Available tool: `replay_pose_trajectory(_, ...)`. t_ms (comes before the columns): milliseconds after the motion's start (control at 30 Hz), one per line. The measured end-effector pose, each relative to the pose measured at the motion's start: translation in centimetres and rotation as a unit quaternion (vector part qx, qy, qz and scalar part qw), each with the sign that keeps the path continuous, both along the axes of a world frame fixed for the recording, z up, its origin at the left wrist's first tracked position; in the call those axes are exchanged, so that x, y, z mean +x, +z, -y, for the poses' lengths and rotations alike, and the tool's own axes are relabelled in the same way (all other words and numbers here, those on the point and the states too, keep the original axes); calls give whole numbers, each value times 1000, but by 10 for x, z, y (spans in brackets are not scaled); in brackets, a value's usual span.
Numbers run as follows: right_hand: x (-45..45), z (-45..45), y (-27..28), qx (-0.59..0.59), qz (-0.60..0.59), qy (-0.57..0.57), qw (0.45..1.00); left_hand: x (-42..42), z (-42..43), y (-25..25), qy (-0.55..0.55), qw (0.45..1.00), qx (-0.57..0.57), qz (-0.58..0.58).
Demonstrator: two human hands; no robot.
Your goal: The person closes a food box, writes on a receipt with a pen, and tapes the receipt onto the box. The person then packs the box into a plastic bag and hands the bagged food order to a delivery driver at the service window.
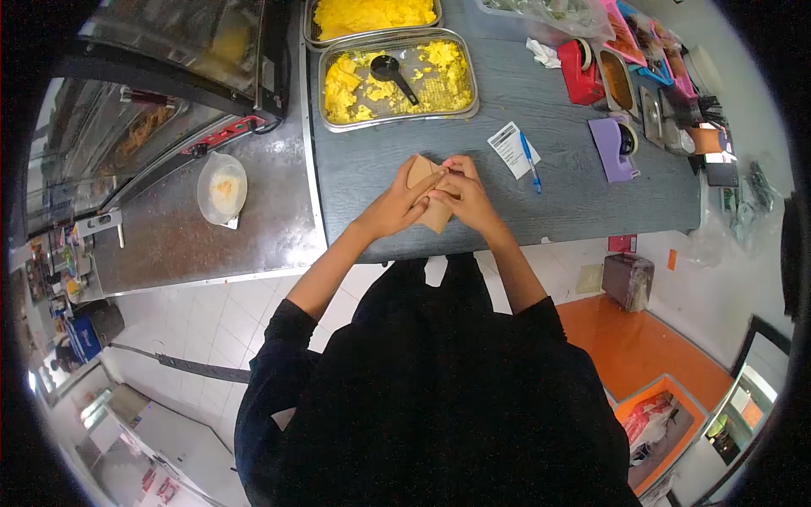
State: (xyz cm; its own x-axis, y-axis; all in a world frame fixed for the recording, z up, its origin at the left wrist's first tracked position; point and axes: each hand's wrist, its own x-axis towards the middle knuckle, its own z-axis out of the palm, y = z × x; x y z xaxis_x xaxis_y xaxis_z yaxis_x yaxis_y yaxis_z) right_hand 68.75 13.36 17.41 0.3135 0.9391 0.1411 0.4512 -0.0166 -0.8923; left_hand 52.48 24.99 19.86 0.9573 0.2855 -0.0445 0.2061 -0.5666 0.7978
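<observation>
The dark grey table (583, 207) spreads before me, with a metal tray (380, 122) of yellow food toward its far side; nearer the front edge my left hand (407, 198) and my right hand (469, 196) meet, fingers curled nearly closed, both gripping the brown paper piece (436, 218), though I can't tell if it touches the table; to its right lies a printed slip (509, 150), a blue pen (530, 162) across its edge

Brown paper (437, 218) partly hidden by hands (395, 204) (470, 203), upper tray (310, 21) cut off, slip print (508, 150) illegible
</observation>
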Motion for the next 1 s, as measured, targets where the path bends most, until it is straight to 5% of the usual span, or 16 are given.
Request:
replay_pose_trajectory(533, 3, 3, -3, -56, -80, -5, 995, 8, 4, -4, 13, 999, -16, 35)
replay_pose_trajectory(833, 21, -2, -21, -34, -98, -102, 989, 0, 12, -15, 25, 998, -43, 35)
replay_pose_trajectory(933, 71, 28, 8, 69, 31, -197, 977, 3, 28, -27, 87, 993, -59, 52)
replay_pose_trajectory(1000, 120, 74, 36, 57, 228, -333, 913, 12, 47, -30, 140, 987, -36, 66)
